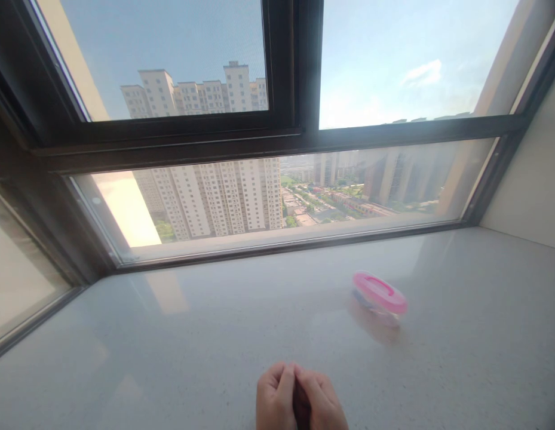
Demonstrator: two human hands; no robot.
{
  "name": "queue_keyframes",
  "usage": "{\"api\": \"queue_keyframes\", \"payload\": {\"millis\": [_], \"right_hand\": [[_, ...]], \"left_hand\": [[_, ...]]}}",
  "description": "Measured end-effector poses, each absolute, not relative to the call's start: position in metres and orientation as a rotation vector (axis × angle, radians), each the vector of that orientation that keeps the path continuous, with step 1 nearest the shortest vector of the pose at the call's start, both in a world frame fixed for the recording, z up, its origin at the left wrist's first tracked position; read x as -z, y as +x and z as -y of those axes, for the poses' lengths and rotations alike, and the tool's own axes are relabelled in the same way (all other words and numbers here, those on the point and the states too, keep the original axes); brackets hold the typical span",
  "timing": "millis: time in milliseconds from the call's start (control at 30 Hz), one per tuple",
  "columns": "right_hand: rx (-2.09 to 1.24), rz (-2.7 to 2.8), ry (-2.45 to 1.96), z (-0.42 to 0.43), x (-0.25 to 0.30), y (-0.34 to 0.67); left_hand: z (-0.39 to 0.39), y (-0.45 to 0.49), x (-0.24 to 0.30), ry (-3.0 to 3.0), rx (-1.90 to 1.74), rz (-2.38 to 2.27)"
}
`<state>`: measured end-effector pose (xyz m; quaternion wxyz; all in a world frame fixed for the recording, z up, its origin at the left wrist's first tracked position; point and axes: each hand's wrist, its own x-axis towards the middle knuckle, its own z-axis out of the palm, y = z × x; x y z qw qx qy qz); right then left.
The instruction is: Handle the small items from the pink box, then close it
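At the bottom centre, my left hand [276,397] and my right hand [321,400] are drawn together above the pale speckled sill. Both are closed, with the fingers curled in and the thumb sides meeting near the top. A dark gap runs between the palms, and no object shows in either hand. Beyond them and to the right stands a small oblong clear box with a pink lid [380,291], apart from both hands. The lid carries a darker pink handle. What lies inside the box is blurred.
A wide, glossy stone windowsill [205,334] stretches beneath my hands. Along its far edge runs a dark window frame [286,243], with glass panes above showing tall buildings outside. A light wall [539,161] closes the right side, and another dark-framed pane [24,269] stands at the left.
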<state>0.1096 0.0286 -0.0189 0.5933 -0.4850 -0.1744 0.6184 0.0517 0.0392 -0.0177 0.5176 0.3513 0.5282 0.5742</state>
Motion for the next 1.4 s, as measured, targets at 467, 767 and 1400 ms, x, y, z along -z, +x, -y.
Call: {"api": "queue_keyframes", "payload": {"millis": [467,767,1400], "right_hand": [[-1.46,0.496,-1.141,-0.025,-0.002,0.113],[-1.443,0.544,-1.149,-0.023,-0.008,0.115],[-1.425,0.351,-1.094,-0.03,0.024,0.106]], "left_hand": [[-0.039,0.053,0.017,0.828,-1.378,-1.283],[-0.039,0.053,0.015,0.817,-1.37,-1.282],[-0.04,0.045,0.018,0.868,-1.267,-1.251]]}}
